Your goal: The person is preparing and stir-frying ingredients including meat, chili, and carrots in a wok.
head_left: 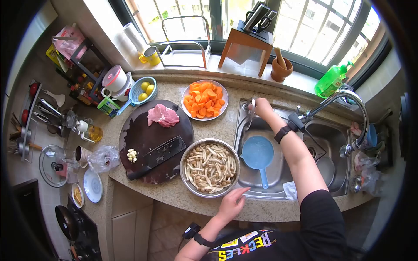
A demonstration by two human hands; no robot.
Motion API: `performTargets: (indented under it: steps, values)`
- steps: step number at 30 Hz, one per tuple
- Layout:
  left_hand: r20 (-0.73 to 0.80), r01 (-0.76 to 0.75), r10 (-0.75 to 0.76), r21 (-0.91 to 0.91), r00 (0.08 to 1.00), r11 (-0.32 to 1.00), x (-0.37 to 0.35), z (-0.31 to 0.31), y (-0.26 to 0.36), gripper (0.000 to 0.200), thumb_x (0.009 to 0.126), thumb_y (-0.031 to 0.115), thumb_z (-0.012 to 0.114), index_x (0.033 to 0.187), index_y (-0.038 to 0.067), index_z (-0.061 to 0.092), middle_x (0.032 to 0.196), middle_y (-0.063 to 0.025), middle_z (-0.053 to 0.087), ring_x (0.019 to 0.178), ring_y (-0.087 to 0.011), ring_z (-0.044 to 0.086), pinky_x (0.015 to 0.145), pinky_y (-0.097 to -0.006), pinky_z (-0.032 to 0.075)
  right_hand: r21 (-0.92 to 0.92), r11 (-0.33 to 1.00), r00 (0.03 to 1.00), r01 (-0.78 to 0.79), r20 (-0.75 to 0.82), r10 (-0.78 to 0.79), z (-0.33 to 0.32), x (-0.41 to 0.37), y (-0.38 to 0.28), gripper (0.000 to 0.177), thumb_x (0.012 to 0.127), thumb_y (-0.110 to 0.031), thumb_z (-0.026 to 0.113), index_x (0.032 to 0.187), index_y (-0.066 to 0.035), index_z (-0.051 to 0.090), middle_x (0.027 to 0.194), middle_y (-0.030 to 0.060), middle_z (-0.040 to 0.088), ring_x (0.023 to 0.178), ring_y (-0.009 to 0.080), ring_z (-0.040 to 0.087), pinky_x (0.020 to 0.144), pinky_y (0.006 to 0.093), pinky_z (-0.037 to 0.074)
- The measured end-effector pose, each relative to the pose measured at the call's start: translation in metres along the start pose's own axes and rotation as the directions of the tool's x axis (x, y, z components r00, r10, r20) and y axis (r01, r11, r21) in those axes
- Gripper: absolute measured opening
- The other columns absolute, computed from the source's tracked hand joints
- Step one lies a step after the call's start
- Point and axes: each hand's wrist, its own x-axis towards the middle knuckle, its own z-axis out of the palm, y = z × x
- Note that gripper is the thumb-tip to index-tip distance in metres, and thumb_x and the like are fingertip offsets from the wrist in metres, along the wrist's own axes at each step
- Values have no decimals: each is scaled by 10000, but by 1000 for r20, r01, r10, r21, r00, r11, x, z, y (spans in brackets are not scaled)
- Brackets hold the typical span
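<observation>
At the sink's upper left corner, my right hand (pixel 261 106) is closed around a small metal utensil (pixel 250 114), partly hidden by the fingers. Near the counter's front edge, my left hand (pixel 232 204) has its fingers apart and holds nothing, just below a steel bowl of mushrooms (pixel 210 168). In the left basin lies a blue plastic strainer (pixel 257 152) with its handle toward me. A plate of cut carrots (pixel 204 100) stands behind the bowl. The round dark board (pixel 130 130) bears raw meat (pixel 163 115), chopped garlic (pixel 132 155) and a cleaver (pixel 163 153).
A curved faucet (pixel 359 108) arches over the sink's right side. Green soap bottle (pixel 333 81), wooden mortar (pixel 281 69) and knife block (pixel 246 41) line the sill. A blue basket of yellow fruit (pixel 141 91) stands behind the board; plastic bag (pixel 103 159) lies left.
</observation>
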Motion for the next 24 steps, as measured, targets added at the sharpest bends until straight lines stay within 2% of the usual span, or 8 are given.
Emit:
performTargets:
  steps: [3,10,17,19,20,21,23,24]
  values:
    - [130,-24,29,-44,991,999,-2,1,9,332,817,31,557,1143,50,618,1040,-151,636,987,-308,603,860,-378,478,421,748,856,-512,322,404,-5,7,6,239,874,-175,548,814,43,628,675,189,649,587,303,663,516,394,554]
    - [170,-21,42,-125,984,992,-4,3,4,293,831,71,591,1118,20,622,1046,-156,643,985,-290,620,862,-351,483,579,363,670,-730,504,544,0,7,3,400,946,-351,492,1009,36,574,751,216,635,603,280,658,504,373,552]
    - [94,16,-5,-112,996,994,-30,6,12,333,893,220,591,1151,11,612,1091,-163,642,1009,-274,623,897,-348,466,674,567,878,-474,319,356,-64,-91,-18,465,950,-420,466,1180,-19,515,946,168,660,814,249,656,687,380,542]
    - [-78,-124,118,-76,990,989,-40,12,17,377,895,255,577,1189,20,590,1141,-202,612,1113,-327,569,941,-371,444,848,348,914,-399,339,223,-83,-147,-34,462,938,-435,490,1160,-34,541,954,104,668,885,222,634,778,356,512]
    - [-45,-158,154,-101,987,982,-47,10,20,460,899,275,571,1295,49,513,1281,-219,519,1219,-353,482,1009,-385,386,810,485,943,-331,305,135,-64,-166,-10,458,923,-410,519,1195,-41,537,977,110,667,878,238,632,798,351,504]
    - [-114,-141,131,-76,985,987,-57,5,29,460,899,275,571,1295,49,513,1281,-219,519,1219,-353,482,1009,-385,386,217,967,975,-132,203,88,-33,-172,23,421,907,-401,518,1136,-65,624,1042,139,666,1019,279,612,883,415,470]
    - [-200,-149,151,23,968,989,-90,-6,49,528,899,282,570,1373,96,432,1404,-218,386,1269,-370,419,1033,-404,354,-666,744,949,42,260,179,-84,-267,-87,491,770,-412,679,1125,-76,636,1210,200,577,1252,377,426,1033,420,349]
    - [-188,-133,145,73,971,988,-109,-13,42,598,900,290,566,1436,154,339,1467,-212,273,1304,-389,359,1066,-416,306,-479,876,953,51,286,101,-75,-282,-80,512,745,-411,710,1136,-89,633,1235,193,556,1307,388,344,1062,539,255]
